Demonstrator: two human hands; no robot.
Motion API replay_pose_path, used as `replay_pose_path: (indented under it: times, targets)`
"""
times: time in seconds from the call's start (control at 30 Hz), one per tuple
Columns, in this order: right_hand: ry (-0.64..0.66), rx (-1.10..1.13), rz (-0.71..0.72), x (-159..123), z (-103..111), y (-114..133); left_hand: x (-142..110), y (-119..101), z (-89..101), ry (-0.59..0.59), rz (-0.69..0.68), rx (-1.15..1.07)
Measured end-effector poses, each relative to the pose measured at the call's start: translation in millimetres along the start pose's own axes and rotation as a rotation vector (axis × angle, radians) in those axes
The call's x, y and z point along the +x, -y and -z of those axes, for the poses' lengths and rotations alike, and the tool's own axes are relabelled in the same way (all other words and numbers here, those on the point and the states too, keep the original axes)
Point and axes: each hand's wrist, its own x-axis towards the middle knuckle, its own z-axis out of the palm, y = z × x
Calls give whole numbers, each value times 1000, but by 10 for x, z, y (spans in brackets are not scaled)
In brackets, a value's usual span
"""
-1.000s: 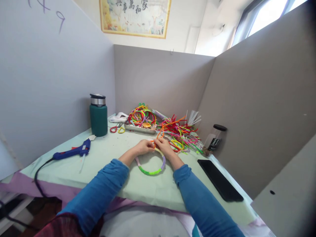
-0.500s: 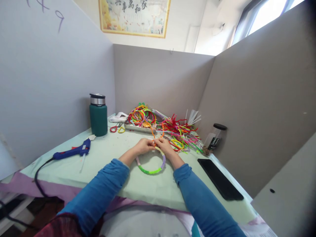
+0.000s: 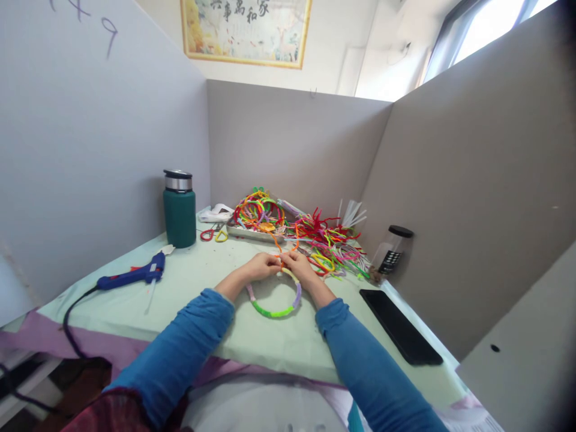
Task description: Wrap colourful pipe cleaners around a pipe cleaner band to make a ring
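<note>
A ring wrapped in coloured pipe cleaners (image 3: pixel 275 314), with green, purple, pale yellow and pink stretches, lies over the table in front of me. At its far side, my left hand (image 3: pixel 262 266) and my right hand (image 3: pixel 297 264) meet with fingertips pinched together. Between them an orange pipe cleaner (image 3: pixel 278 245) is wound on the ring, its loose ends sticking up and away from me. Both hands are closed there; the fingers hide part of the winding and the ring's upper left side.
Behind my hands are a metal tray (image 3: pixel 256 234) and a heap of pipe cleaners (image 3: pixel 326 231). Scissors (image 3: pixel 213 235) lie near a green flask (image 3: pixel 179 219). A blue glue gun (image 3: pixel 132 277) rests at left; a black phone (image 3: pixel 400 327) and a clear jar (image 3: pixel 391 255) are at right.
The loose left end of the orange pipe cleaner has shifted slightly. My hands remain at nearly the same spot on the ring.
</note>
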Motion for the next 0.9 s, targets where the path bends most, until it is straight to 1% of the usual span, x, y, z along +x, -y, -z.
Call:
replay_pose_path:
  times: [0.13,0.3,0.57,0.7,0.9]
  targets:
    - [-5,-3,9,11,2,-6,14,23,-4,36,-6,-47]
    - [-11,9,13,22,-1,-19,26,41,-13,7,-13,-67]
    - [-11,101,0,14,-6,-14,-6,-56,-15,-56,1,56]
    - [1,148,-24,22,3,-34,-28,-118,-8,-110,-41,135]
    - [61,202,-99,47,18,-83,-40,-152,4,-189,-179,174]
